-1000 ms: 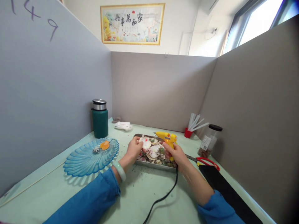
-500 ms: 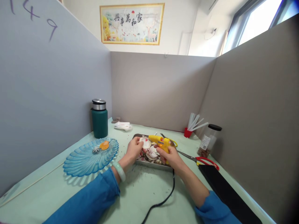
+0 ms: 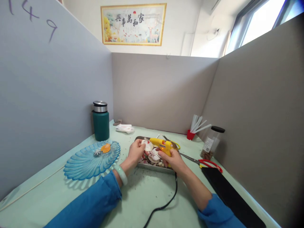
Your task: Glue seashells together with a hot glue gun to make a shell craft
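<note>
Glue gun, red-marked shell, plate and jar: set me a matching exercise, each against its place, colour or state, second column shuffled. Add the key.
Column one
1. Glue gun
2. Red-marked shell
3. Plate
4. Jar

Column two
A. Light blue, with a wavy rim
B. Held in the right hand
C. Closed with a black lid
D. Held in the left hand

Pairs: 1-B, 2-D, 3-A, 4-C
</note>
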Tool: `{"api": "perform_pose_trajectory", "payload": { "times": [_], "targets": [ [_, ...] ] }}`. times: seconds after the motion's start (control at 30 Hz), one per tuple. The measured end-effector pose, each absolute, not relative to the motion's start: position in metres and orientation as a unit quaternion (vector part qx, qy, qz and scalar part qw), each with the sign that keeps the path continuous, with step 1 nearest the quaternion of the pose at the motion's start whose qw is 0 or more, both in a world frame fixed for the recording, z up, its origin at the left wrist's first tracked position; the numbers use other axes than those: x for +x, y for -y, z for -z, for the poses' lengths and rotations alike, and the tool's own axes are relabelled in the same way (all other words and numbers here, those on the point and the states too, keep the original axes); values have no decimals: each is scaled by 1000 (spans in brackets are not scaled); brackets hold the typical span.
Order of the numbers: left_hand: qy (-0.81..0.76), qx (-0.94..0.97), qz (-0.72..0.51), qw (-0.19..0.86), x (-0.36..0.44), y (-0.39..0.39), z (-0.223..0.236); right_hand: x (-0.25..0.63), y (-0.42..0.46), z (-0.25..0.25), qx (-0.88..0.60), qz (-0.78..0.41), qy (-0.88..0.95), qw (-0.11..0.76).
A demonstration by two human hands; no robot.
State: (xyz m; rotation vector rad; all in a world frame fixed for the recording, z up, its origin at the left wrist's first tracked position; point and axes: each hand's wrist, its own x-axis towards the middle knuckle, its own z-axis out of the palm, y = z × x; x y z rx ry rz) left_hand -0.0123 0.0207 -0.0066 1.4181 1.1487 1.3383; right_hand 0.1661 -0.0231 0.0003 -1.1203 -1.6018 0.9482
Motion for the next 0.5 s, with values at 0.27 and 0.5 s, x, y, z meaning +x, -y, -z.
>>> {"api": "perform_pose_trajectory", "payload": {
  "times": [0.27, 0.5],
  "targets": [
    [-453, 586, -532, 410, -13, -23, 8, 166, 27, -4, -460, -384, 654, 462],
    [-454, 561, -545, 426, -11, -19, 4, 166, 27, -5, -451, -382, 655, 470]
  ]
}}
